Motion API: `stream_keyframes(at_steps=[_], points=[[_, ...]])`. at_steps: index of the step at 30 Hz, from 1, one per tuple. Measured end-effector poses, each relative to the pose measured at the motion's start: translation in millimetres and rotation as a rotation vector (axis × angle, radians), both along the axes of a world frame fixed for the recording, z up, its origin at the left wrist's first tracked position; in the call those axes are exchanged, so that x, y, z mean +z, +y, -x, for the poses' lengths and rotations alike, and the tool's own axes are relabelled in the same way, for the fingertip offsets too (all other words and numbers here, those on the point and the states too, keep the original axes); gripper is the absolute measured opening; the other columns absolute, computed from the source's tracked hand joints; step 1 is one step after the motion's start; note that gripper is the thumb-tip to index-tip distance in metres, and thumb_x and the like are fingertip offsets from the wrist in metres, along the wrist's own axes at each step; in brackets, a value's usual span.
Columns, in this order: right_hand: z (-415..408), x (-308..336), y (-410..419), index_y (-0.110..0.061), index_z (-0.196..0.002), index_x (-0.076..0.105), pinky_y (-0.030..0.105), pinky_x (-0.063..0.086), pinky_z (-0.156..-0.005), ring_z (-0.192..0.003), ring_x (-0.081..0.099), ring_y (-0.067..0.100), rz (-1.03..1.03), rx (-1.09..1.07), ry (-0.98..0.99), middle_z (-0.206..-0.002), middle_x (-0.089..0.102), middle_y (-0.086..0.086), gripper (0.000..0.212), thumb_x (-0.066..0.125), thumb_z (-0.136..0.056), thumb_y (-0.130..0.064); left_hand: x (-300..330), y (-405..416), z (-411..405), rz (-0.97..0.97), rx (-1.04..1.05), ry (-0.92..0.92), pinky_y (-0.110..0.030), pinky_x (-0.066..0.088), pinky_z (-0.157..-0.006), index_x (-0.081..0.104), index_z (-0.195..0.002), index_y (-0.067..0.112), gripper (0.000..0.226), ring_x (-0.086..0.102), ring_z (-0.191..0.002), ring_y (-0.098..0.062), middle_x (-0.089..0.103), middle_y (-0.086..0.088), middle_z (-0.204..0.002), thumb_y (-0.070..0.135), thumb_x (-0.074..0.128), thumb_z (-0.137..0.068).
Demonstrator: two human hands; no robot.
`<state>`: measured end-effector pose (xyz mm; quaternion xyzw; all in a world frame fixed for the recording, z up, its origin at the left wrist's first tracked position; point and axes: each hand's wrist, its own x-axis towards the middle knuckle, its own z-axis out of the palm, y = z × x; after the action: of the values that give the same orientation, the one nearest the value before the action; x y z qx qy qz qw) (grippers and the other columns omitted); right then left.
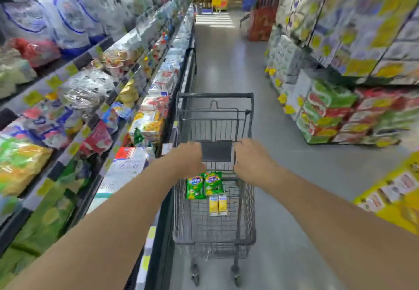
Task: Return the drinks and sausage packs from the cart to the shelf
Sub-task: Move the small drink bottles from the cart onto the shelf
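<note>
A dark wire shopping cart (215,228) stands in the aisle in front of me. My left hand (189,159) and my right hand (250,160) both grip its handle, one on each side of the dark handle plate (216,151). In the basket lie two green sausage packs (204,185) side by side. Just nearer to me lie two small yellow drink cartons (218,204). The shelf (140,99) with packed goods runs along the cart's left side.
Stacked green and red packs (328,117) sit on the floor at the right, under tall shelving. A yellow display (396,194) juts in at the near right. The grey aisle floor (226,58) stretches ahead to a red stack (260,22) far off.
</note>
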<state>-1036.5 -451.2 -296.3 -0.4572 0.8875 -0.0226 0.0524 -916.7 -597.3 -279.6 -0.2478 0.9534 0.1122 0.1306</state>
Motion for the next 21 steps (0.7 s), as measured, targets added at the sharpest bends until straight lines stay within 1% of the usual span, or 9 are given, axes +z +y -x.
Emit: stream_keyframes(at_steps=[2,4,6,8,11,15,18,19,21], points=[[22.3,-12.8,-3.5,-0.009,-0.114,0.055,0.041,0.045,-0.096,-0.112,0.05,0.03,-0.021,-0.028,-0.012,-0.118,0.053,0.012,0.032,0.059,-0.083,-0.016,-15.9,-6.1,29.2,-0.017,-0.037,-0.01,-0.046,0.046,-0.096,0.046,-0.127,0.004,0.048,0.051,-0.118,-0.036,0.051,-0.019,-0.129,0.035,0.057,-0.092],[44.1,-28.6,-7.5,-0.01,-0.118,0.055,0.041,0.044,-0.098,-0.112,0.049,0.029,-0.043,-0.035,-0.003,-0.121,0.052,0.011,0.039,0.066,-0.084,-0.024,-33.4,-9.5,55.5,-0.033,-0.057,-0.033,-0.048,0.044,-0.101,0.041,-0.136,0.003,0.056,0.048,-0.124,-0.036,0.047,-0.018,-0.136,0.036,0.056,-0.092],[64.8,-46.1,-12.5,-0.009,-0.123,0.053,0.042,0.042,-0.1,-0.115,0.049,0.03,-0.066,-0.031,-0.023,-0.125,0.05,0.012,0.043,0.066,-0.088,-0.031,-52.2,-12.0,77.9,-0.05,-0.059,-0.066,-0.048,0.042,-0.103,0.04,-0.138,0.004,0.058,0.045,-0.127,-0.036,0.045,-0.017,-0.14,0.036,0.055,-0.093],[87.2,-64.1,-19.9,-0.008,-0.125,0.051,0.041,0.041,-0.101,-0.117,0.047,0.03,-0.071,-0.016,-0.045,-0.126,0.049,0.012,0.038,0.059,-0.092,-0.025,-71.3,-16.6,98.3,-0.065,-0.055,-0.092,-0.048,0.043,-0.102,0.043,-0.133,0.005,0.052,0.047,-0.124,-0.035,0.048,-0.016,-0.135,0.036,0.055,-0.093],[119.2,-88.1,-34.2,-0.01,-0.123,0.05,0.039,0.04,-0.101,-0.118,0.047,0.028,-0.097,0.007,-0.108,-0.124,0.048,0.01,0.034,0.056,-0.09,-0.014,-96.8,-26.0,126.1,-0.082,-0.016,-0.131,-0.045,0.042,-0.1,0.042,-0.135,0.006,0.052,0.047,-0.124,-0.033,0.048,-0.014,-0.134,0.036,0.055,-0.094],[150.9,-125.4,-58.5,-0.01,-0.13,0.05,0.042,0.039,-0.109,-0.123,0.045,0.029,-0.19,0.044,-0.183,-0.13,0.05,0.012,0.039,0.057,-0.091,-0.014,-137.9,-42.5,157.7,-0.109,0.031,-0.178,-0.046,0.041,-0.102,0.041,-0.137,0.005,0.056,0.047,-0.127,-0.033,0.047,-0.014,-0.138,0.037,0.056,-0.093],[163.6,-161.1,-77.1,-0.006,-0.137,0.046,0.043,0.035,-0.113,-0.13,0.042,0.032,-0.263,0.059,-0.236,-0.14,0.045,0.016,0.047,0.056,-0.092,-0.017,-176.8,-56.3,171.8,-0.166,0.083,-0.205,-0.046,0.043,-0.102,0.038,-0.141,0.004,0.059,0.046,-0.128,-0.034,0.046,-0.015,-0.14,0.035,0.056,-0.093],[166.7,-173.9,-82.4,-0.005,-0.139,0.045,0.044,0.035,-0.114,-0.132,0.042,0.033,-0.285,0.057,-0.258,-0.143,0.043,0.017,0.05,0.057,-0.092,-0.018,-192.7,-60.7,174.5,-0.188,0.101,-0.223,-0.046,0.044,-0.101,0.038,-0.141,0.004,0.059,0.047,-0.127,-0.034,0.047,-0.015,-0.139,0.035,0.055,-0.094],[173.1,-203.3,-94.0,-0.004,-0.137,0.047,0.044,0.039,-0.11,-0.129,0.045,0.034,-0.314,0.024,-0.308,-0.143,0.044,0.019,0.048,0.056,-0.091,-0.016,-230.0,-71.0,177.8,-0.234,0.133,-0.267,-0.044,0.046,-0.097,0.044,-0.135,0.004,0.052,0.051,-0.122,-0.034,0.05,-0.015,-0.134,0.036,0.054,-0.094]])
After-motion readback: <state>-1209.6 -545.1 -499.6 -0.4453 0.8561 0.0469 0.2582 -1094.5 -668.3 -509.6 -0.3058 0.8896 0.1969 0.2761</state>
